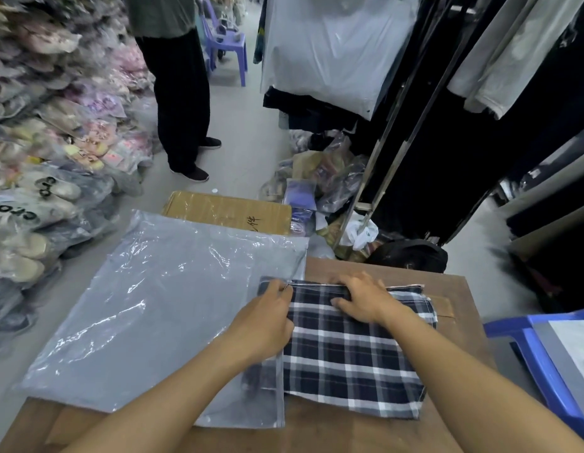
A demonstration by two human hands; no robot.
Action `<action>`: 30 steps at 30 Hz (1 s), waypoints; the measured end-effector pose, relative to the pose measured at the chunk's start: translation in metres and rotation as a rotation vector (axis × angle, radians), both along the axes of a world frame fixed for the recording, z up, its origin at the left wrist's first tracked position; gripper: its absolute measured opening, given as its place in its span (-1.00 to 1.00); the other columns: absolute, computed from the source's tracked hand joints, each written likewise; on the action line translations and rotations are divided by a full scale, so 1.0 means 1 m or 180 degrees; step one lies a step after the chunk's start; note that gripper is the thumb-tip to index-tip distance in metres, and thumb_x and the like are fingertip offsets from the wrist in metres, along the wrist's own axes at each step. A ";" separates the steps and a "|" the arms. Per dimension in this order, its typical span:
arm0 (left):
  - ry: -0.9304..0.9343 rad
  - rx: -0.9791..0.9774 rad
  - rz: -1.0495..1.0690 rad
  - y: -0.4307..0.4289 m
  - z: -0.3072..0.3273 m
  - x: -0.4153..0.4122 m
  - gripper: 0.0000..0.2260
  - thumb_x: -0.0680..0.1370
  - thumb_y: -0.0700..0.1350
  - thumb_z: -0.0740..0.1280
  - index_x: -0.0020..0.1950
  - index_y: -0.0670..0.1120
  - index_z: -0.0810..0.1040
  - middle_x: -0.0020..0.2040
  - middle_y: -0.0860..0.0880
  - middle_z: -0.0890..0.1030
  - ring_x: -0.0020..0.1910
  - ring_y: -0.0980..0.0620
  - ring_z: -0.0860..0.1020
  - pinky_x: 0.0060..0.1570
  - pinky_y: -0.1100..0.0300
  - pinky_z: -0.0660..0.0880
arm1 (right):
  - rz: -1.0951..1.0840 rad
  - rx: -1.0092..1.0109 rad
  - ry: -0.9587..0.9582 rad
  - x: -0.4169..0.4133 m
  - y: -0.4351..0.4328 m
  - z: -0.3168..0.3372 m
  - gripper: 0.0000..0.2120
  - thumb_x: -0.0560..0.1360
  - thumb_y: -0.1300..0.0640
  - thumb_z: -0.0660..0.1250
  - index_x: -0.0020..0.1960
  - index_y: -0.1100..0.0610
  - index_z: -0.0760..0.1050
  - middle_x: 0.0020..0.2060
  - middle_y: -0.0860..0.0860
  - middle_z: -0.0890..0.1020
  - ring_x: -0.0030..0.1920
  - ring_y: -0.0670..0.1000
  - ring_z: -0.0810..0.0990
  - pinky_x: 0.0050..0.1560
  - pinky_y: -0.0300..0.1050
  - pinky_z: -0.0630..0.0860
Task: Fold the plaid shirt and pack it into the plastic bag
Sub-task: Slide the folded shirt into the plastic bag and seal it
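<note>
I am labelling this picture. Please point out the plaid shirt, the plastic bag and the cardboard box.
plaid shirt (352, 354): head view, middle of the folded cloth.
plastic bag (146, 305): head view, its flat empty part.
cardboard box (225, 207): head view, its top face.

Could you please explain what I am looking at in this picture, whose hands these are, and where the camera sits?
There is no machine here: a person wears a wide-angle camera on the head, looking down at their own two bare hands. On the wooden table lies a folded plaid shirt and, to its left, a clear plastic bag. The bag's open edge overlaps the shirt's left side, so the shirt has only begun to enter. The left hand pinches the bag's opening at the shirt's far corner; the right hand presses flat on the shirt. Someone else stands beyond, among stacked packaged goods.
</note>
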State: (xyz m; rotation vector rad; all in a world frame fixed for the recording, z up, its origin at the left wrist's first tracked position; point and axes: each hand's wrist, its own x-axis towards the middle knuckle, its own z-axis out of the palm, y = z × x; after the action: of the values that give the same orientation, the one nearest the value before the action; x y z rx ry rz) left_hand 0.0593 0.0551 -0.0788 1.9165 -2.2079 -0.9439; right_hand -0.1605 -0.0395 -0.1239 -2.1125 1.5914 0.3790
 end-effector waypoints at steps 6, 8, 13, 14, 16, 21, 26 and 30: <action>-0.0117 0.0003 -0.0076 -0.001 -0.001 -0.008 -0.65 0.56 -0.17 0.19 0.36 -0.13 0.35 0.35 -0.03 0.28 0.06 -0.16 0.54 0.05 -0.12 0.53 | -0.0146 -0.0232 -0.0386 0.036 0.001 0.000 -0.73 0.54 -0.07 0.34 0.21 -0.07 0.47 0.25 0.04 0.58 0.32 0.16 0.45 0.28 0.14 0.38; -0.0056 -0.0019 -0.0130 -0.001 -0.002 -0.012 -0.62 0.56 -0.15 0.19 0.38 -0.12 0.34 0.33 -0.01 0.28 -0.04 -0.13 0.55 -0.01 -0.13 0.55 | -0.0190 -0.0339 -0.0542 0.061 0.002 -0.001 -0.73 0.53 0.00 0.35 0.21 -0.01 0.49 0.21 0.07 0.60 0.27 0.18 0.49 0.24 0.14 0.43; -0.0089 -0.0014 0.0075 -0.004 -0.001 -0.012 -0.58 0.56 -0.18 0.18 0.43 -0.15 0.30 0.36 -0.03 0.24 -0.06 -0.13 0.54 -0.04 -0.11 0.54 | -0.0340 -0.0140 -0.1402 0.086 0.000 0.002 -0.68 0.45 0.05 0.39 0.20 0.03 0.54 0.18 0.07 0.62 0.21 0.15 0.55 0.21 0.15 0.50; -0.0051 0.0006 0.0108 -0.005 -0.001 -0.010 -0.57 0.56 -0.17 0.18 0.45 -0.14 0.29 0.37 -0.02 0.24 -0.04 -0.12 0.53 -0.02 -0.09 0.53 | -0.0228 -0.0216 -0.1337 0.078 -0.004 0.005 -0.65 0.45 -0.05 0.39 0.21 -0.01 0.54 0.20 0.03 0.61 0.23 0.11 0.52 0.25 0.14 0.46; 0.0045 0.0025 0.0128 -0.006 -0.001 -0.008 -0.55 0.56 -0.17 0.18 0.47 -0.10 0.29 0.37 0.02 0.25 -0.02 -0.08 0.53 0.00 -0.05 0.52 | -0.0074 -0.0282 -0.1076 0.053 -0.011 0.014 -0.56 0.43 -0.19 0.40 0.24 -0.05 0.55 0.21 -0.02 0.61 0.24 0.05 0.51 0.25 0.07 0.44; 0.0092 0.0084 0.0130 -0.007 0.000 -0.009 -0.58 0.58 -0.18 0.20 0.45 -0.11 0.30 0.39 0.03 0.26 -0.01 -0.04 0.54 0.02 0.01 0.51 | -0.0685 0.0885 -0.0906 -0.019 -0.022 0.017 -0.32 0.37 -0.07 0.52 0.43 -0.02 0.39 0.38 -0.02 0.48 0.36 0.02 0.46 0.39 -0.03 0.39; 0.0044 0.0176 0.0036 -0.008 0.000 -0.014 -0.57 0.57 -0.21 0.18 0.45 -0.17 0.30 0.39 0.01 0.25 -0.03 -0.06 0.55 0.02 -0.07 0.56 | -0.0680 0.0894 -0.0307 -0.034 -0.015 0.007 -0.41 0.47 -0.08 0.46 0.43 0.02 0.39 0.35 -0.01 0.41 0.38 0.10 0.42 0.34 -0.05 0.38; 0.0071 0.0232 -0.0007 -0.005 -0.001 -0.020 -0.53 0.57 -0.21 0.18 0.49 -0.15 0.24 0.40 0.01 0.23 -0.06 -0.04 0.55 0.00 -0.03 0.56 | -0.0963 0.0825 -0.1066 -0.015 -0.008 0.006 -0.88 0.53 0.10 0.42 0.04 -0.03 0.55 0.06 0.02 0.66 0.05 0.04 0.63 0.14 -0.06 0.54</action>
State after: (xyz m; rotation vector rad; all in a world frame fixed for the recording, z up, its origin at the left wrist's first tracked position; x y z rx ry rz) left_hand 0.0389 0.0505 -0.0801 1.9240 -2.1932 -1.0548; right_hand -0.1756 -0.0470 -0.1179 -1.6132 1.5364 0.1129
